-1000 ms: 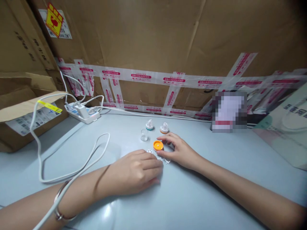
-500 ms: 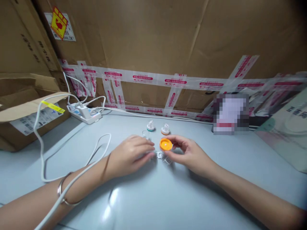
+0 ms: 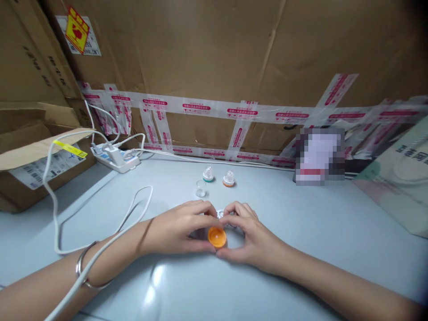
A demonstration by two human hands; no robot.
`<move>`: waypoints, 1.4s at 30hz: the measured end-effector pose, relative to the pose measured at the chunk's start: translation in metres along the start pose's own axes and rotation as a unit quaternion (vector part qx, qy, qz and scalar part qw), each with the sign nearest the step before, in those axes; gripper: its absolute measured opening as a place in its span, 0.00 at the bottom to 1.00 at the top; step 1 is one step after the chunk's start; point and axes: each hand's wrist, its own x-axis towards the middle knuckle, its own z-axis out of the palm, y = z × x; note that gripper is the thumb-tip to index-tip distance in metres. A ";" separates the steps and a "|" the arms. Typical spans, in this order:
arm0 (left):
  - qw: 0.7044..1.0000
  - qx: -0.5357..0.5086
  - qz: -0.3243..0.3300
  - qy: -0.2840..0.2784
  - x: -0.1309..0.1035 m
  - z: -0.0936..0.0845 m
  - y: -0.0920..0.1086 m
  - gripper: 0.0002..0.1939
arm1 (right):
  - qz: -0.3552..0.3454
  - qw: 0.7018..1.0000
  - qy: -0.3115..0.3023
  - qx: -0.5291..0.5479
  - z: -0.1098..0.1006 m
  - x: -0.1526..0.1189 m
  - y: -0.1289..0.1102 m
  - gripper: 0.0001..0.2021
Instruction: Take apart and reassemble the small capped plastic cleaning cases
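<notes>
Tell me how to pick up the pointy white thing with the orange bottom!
I'd pinch its round orange bottom between thumb and finger, from the right side, since the teal-bottomed one stands to its left. The bottom is wide and round; the white top narrows upward and looks bumpy, so it may be harder to hold. The right hand is nearer that side.

There are two hands (image 3: pixel 187 227) (image 3: pixel 256 236), one orange cap (image 3: pixel 217 238), two domed pieces (image 3: pixel 207 174) (image 3: pixel 229 179).
</notes>
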 end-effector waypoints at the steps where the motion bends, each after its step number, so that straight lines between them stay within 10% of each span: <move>1: 1.000 0.002 -0.005 0.003 0.001 0.001 0.001 0.17 | 0.000 1.000 0.003 -0.001 0.000 0.000 0.001 0.18; 19: 0.969 -0.065 -0.149 0.187 0.005 0.003 0.017 0.10 | 0.017 0.996 0.085 -0.010 0.008 0.002 0.003 0.12; 29: 0.953 0.056 -0.282 0.094 -0.004 -0.015 -0.014 0.12 | 0.013 0.997 0.071 -0.017 0.005 0.001 -0.001 0.14; 42: 0.986 0.040 -0.119 0.106 -0.001 0.000 0.009 0.09 | 0.017 0.997 0.075 0.000 0.001 -0.001 -0.001 0.10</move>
